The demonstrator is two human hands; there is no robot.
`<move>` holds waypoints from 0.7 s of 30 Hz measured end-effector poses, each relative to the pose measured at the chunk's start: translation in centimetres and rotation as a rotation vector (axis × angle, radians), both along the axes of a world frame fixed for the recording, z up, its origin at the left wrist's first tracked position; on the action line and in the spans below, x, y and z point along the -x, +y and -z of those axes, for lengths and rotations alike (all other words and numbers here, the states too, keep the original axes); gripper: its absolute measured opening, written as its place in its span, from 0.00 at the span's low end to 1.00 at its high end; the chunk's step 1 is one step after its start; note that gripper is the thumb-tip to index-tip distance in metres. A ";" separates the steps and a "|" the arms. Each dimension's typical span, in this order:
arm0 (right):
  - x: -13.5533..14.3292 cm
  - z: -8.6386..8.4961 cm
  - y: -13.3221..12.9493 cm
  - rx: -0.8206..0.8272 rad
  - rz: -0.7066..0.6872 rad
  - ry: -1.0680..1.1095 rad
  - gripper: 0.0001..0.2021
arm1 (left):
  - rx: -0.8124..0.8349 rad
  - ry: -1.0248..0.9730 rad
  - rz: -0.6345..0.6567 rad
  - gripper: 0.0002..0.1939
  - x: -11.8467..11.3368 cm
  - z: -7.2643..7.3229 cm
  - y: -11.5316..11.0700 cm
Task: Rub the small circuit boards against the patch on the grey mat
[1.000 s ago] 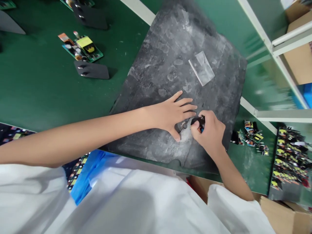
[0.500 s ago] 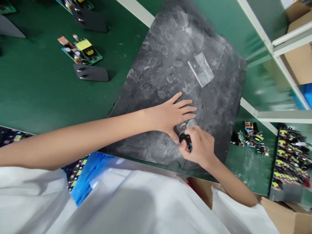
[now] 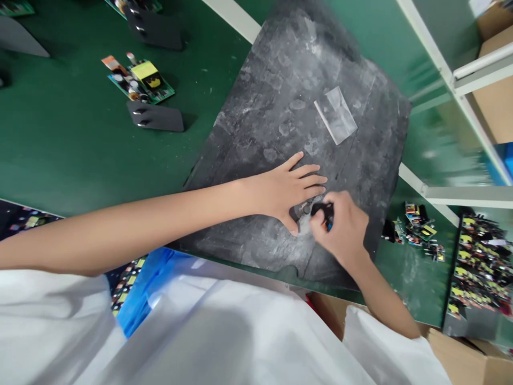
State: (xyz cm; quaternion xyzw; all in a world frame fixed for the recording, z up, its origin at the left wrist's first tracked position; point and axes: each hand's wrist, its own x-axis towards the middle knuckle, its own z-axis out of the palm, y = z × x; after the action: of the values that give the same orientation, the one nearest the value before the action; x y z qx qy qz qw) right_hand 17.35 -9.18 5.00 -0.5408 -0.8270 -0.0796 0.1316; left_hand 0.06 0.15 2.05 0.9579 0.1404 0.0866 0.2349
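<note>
My left hand [image 3: 282,192] lies on the dark, dusty mat [image 3: 248,123] with its fingers spread and nothing in its grip. Close to its fingertips, my right hand [image 3: 344,227] pinches a small black part [image 3: 326,213] with bits of orange and blue on it; most of this part is hidden by the fingers. Between the two hands a small greyish piece [image 3: 305,207] rests on the mat, too small to name. Farther up the mat lies a clear plastic bag [image 3: 335,115].
On the green table [image 3: 80,160] at left stands a circuit board [image 3: 140,80] with a black plate [image 3: 155,116]. More circuit boards [image 3: 420,224] lie right of the mat, beside a crowded black tray [image 3: 476,256]. A white metal frame [image 3: 468,192] crosses the right side.
My right hand has moved right and slightly up, away from my left thumb, still pinching the black part. My left hand stays spread on the mat. The whole view has shifted slightly.
</note>
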 end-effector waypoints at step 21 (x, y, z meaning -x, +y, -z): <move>0.9 0.0 -0.2 0.014 -0.140 -0.006 0.05 | -0.013 -0.034 -0.010 0.44 0.0 0.2 0.0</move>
State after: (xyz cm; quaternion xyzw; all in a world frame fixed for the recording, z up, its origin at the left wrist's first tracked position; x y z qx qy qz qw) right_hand 16.49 -9.42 4.97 -0.4821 -0.8638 -0.0659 0.1308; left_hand 0.07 0.11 1.83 0.9570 0.1407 0.1051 0.2307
